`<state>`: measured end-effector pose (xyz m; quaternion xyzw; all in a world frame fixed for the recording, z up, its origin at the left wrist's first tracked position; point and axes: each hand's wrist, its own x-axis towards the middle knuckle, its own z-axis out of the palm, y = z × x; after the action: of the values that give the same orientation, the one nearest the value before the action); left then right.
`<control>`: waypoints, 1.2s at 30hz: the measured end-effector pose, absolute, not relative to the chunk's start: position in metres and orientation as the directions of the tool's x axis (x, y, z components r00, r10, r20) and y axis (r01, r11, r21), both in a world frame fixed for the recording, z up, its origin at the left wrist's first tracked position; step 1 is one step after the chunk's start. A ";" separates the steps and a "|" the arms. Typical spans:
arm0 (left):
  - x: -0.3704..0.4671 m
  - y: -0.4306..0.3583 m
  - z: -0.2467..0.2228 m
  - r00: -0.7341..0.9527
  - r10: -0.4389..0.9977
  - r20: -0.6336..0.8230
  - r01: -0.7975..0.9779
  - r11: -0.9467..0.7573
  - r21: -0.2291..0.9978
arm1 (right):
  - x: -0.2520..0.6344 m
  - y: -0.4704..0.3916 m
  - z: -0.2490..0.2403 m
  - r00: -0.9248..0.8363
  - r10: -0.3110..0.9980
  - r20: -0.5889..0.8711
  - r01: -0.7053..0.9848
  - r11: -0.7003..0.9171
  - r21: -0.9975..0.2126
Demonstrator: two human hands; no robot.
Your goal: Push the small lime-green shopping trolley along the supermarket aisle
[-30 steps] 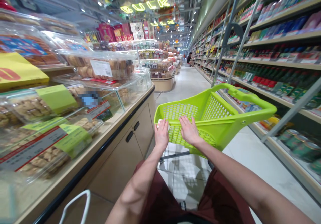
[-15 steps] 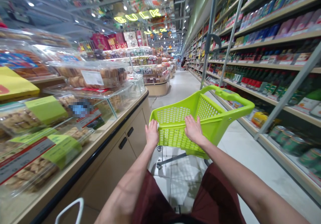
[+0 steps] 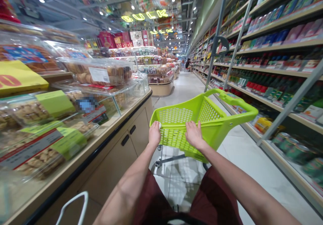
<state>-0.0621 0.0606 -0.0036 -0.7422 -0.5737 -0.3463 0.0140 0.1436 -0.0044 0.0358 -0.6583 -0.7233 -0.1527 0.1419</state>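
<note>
A lime-green shopping cart point(image 3: 214, 130) with a perforated basket stands in front of me, turned sideways, its handle at the right. My left hand point(image 3: 154, 132) is closed over the basket's left end, with a small white patch beside the fingers that I cannot make out. Farther right, my right hand point(image 3: 193, 134) grips the near long rim, fingers curled over it and the thumb up. The basket's inside floor is hidden by its near wall. Grey legs and small wheels show below.
On the left runs a wooden counter point(image 3: 118, 151) bearing clear boxes of baked snacks point(image 3: 98, 72). Tall shelves point(image 3: 275, 73) of bottles and cans line the right, fronted by slanted metal poles. Far down the tiled aisle point(image 3: 183, 83) a person point(image 3: 187, 64) is low by the shelves.
The counter, shelves and signs have shifted slightly right in view. Both hands keep their hold on the cart, which stays almost in the same place before me.
</note>
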 end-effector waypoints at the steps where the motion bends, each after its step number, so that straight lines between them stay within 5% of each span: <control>1: -0.062 0.060 -0.005 0.095 0.844 0.528 0.856 -0.340 0.389 | 0.141 -0.005 0.034 -0.092 0.905 0.416 0.996 0.085 0.035; 9: -0.009 0.048 0.007 0.408 0.753 0.516 0.754 -0.597 0.275 | 0.139 -0.010 0.042 -0.142 0.901 0.410 0.990 0.135 0.046; 16: -0.049 0.059 0.004 0.172 0.857 0.487 0.853 -0.377 0.362 | 0.165 -0.016 0.054 -0.080 0.898 0.433 0.997 0.071 0.037; 24: 0.017 0.038 0.009 0.445 0.705 0.552 0.647 -0.679 0.347 | 0.160 -0.023 0.050 -0.110 0.901 0.420 0.993 0.117 0.008; 32: -0.019 0.049 -0.007 0.277 0.794 0.541 0.770 -0.520 0.369 | 0.173 -0.025 0.053 -0.084 0.901 0.425 0.995 0.099 -0.013; 36: 0.005 0.045 -0.009 0.326 0.731 0.600 0.752 -0.585 0.304 | 0.167 -0.025 0.052 -0.095 0.900 0.425 0.994 0.111 -0.014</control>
<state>0.0048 0.0452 -0.0093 -0.8141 -0.4553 -0.3601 0.0150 0.1670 -0.0254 0.0515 -0.6518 -0.7264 -0.1399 0.1669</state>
